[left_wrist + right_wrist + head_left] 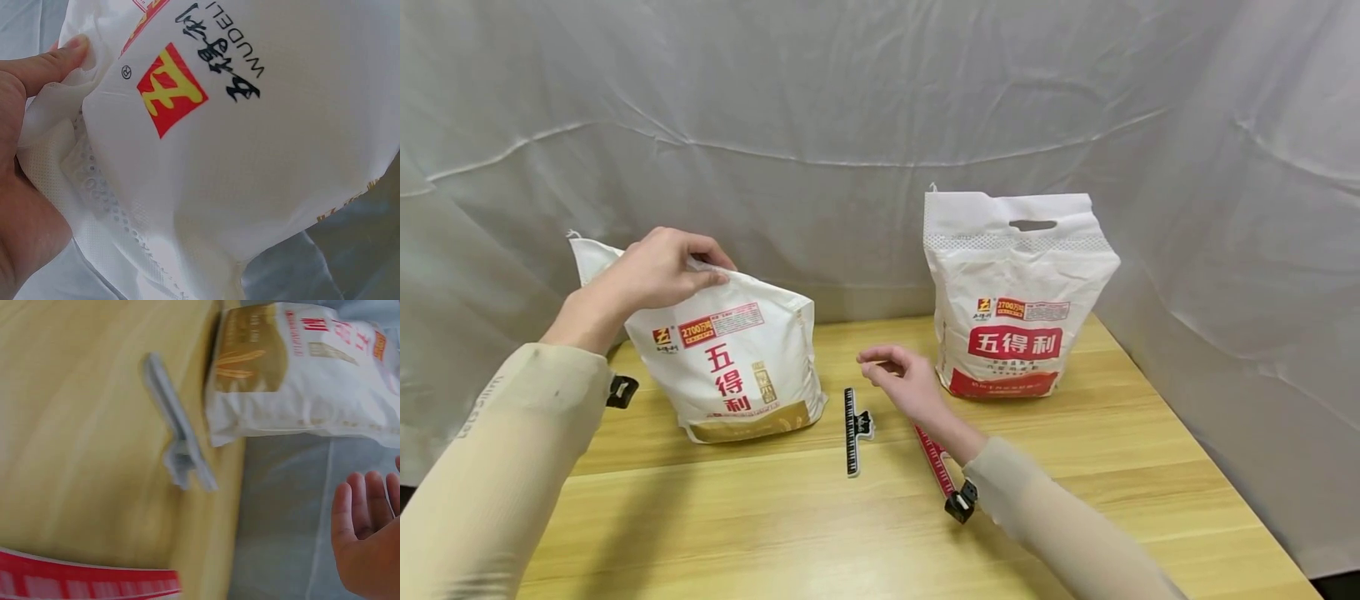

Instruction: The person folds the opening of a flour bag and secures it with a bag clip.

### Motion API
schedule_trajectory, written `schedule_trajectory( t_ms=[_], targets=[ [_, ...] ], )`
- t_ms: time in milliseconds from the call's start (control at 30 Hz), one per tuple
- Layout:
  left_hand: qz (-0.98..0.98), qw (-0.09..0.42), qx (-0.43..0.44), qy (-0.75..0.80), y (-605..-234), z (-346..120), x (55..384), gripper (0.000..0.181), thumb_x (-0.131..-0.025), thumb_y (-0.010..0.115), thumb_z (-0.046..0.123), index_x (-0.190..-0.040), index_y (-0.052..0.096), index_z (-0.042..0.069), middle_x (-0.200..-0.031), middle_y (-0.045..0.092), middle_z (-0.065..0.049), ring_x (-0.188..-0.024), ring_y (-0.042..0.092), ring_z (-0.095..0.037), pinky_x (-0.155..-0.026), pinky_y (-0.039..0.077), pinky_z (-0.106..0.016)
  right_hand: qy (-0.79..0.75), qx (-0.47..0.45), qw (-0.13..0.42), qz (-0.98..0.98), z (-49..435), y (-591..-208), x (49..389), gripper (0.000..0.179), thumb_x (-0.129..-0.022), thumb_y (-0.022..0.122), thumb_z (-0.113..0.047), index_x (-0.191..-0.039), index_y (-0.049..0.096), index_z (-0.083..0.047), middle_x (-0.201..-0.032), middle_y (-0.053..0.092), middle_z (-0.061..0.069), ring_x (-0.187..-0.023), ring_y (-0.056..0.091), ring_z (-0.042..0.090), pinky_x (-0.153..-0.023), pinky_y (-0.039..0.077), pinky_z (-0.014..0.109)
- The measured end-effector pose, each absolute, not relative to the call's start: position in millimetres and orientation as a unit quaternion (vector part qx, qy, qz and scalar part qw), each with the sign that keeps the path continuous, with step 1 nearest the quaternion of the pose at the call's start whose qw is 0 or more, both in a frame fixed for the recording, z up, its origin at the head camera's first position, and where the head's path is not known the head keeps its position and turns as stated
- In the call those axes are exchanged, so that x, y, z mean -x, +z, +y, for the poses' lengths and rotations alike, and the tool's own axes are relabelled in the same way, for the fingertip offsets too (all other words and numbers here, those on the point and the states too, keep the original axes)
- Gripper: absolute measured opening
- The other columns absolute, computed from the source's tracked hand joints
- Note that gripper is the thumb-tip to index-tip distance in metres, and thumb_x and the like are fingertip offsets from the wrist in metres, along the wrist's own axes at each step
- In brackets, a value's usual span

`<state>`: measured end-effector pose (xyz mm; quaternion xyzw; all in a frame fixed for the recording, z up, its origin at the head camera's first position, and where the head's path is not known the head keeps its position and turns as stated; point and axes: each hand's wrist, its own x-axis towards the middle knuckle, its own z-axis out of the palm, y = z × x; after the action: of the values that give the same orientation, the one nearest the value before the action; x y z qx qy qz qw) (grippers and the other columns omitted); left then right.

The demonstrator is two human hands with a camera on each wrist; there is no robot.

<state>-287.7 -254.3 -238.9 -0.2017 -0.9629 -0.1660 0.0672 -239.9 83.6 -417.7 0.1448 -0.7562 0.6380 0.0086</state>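
My left hand (pixel 658 271) grips the top of a white flour bag (pixel 790 342) with a gold base, thumb in front of the fabric. That bag leans back on the left of the table, its upper part bunched and folded under the hand; the left wrist view shows the thumb pressing the crumpled cloth (pixel 94 65). My right hand (pixel 913 383) hovers over the middle of the table with loosely bent fingers and holds nothing. Just left of it lies a black piano-key-patterned clip (pixel 851 433). A red clip (pixel 934 458) of similar pattern is partly hidden beneath the right forearm.
A second white flour bag (pixel 1022 283) with red print stands upright at the back right, its cut-out handle on top. Behind the wooden table (pixel 760 517) hangs a pale curtain (pixel 820 100). The table's right edge slants toward the front corner.
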Motion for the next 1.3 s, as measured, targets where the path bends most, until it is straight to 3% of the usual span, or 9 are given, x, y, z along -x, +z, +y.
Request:
schedule_trajectory(
  t_ms=[367, 533, 700, 833, 1033, 1300],
  targets=[
    [-0.964, 0.061, 0.198, -0.165, -235.9, -253.9, 286.3, 0.010, -0.097, 0.073, 0.018, -0.104, 0.080, 0.018, -0.105, 0.077, -0.007, -0.090, 0.065, -0.025, -0.075, 0.045, -0.041, 0.594, -0.105, -0.057, -0.796, 81.7, -450.4, 231.6, 0.025, -0.094, 0.076, -0.014, -0.117, 0.074, -0.004, -0.113, 0.075, 0.008, -0.090, 0.066, 0.014, -0.078, 0.053, 0.028],
    [-0.964, 0.056, 0.195, -0.169, -236.1, -254.8, 286.0, 0.010, -0.098, 0.072, 0.017, -0.104, 0.080, 0.018, -0.105, 0.076, -0.008, -0.090, 0.064, -0.026, -0.074, 0.046, -0.040, 0.576, -0.110, -0.084, -0.806, 80.9, -459.7, 233.2, 0.029, -0.093, 0.077, -0.012, -0.118, 0.072, 0.000, -0.115, 0.074, 0.012, -0.089, 0.066, 0.015, -0.078, 0.057, 0.037],
    [-0.965, 0.054, 0.192, -0.173, -236.3, -255.3, 285.7, 0.010, -0.097, 0.072, 0.017, -0.104, 0.080, 0.017, -0.104, 0.076, -0.008, -0.090, 0.064, -0.026, -0.073, 0.046, -0.040, 0.549, -0.118, -0.104, -0.821, 82.7, -467.2, 235.1, 0.032, -0.090, 0.076, -0.008, -0.121, 0.070, 0.001, -0.119, 0.072, 0.014, -0.095, 0.068, 0.020, -0.077, 0.055, 0.032],
    [-0.964, 0.052, 0.193, -0.173, -235.9, -255.1, 285.7, 0.010, -0.098, 0.072, 0.017, -0.105, 0.080, 0.017, -0.105, 0.076, -0.008, -0.090, 0.064, -0.026, -0.073, 0.046, -0.040, 0.528, -0.121, -0.119, -0.832, 82.6, -469.0, 235.2, 0.036, -0.090, 0.077, -0.007, -0.124, 0.068, 0.001, -0.124, 0.069, 0.017, -0.104, 0.067, 0.025, -0.086, 0.055, 0.034],
    [-0.965, 0.051, 0.193, -0.173, -236.5, -254.8, 286.4, 0.010, -0.097, 0.072, 0.018, -0.104, 0.080, 0.019, -0.105, 0.076, -0.007, -0.090, 0.063, -0.025, -0.075, 0.045, -0.041, 0.490, -0.129, -0.128, -0.852, 82.2, -473.3, 235.2, 0.040, -0.090, 0.079, -0.007, -0.127, 0.067, 0.000, -0.125, 0.069, 0.015, -0.108, 0.065, 0.027, -0.095, 0.054, 0.040],
    [-0.964, 0.050, 0.192, -0.175, -237.5, -255.0, 286.6, 0.010, -0.097, 0.072, 0.018, -0.105, 0.080, 0.019, -0.105, 0.076, -0.007, -0.090, 0.062, -0.025, -0.076, 0.044, -0.041, 0.475, -0.139, -0.117, -0.861, 81.8, -478.4, 237.4, 0.039, -0.087, 0.081, -0.005, -0.123, 0.069, 0.003, -0.118, 0.070, 0.014, -0.101, 0.063, 0.027, -0.086, 0.053, 0.033]
  ],
)
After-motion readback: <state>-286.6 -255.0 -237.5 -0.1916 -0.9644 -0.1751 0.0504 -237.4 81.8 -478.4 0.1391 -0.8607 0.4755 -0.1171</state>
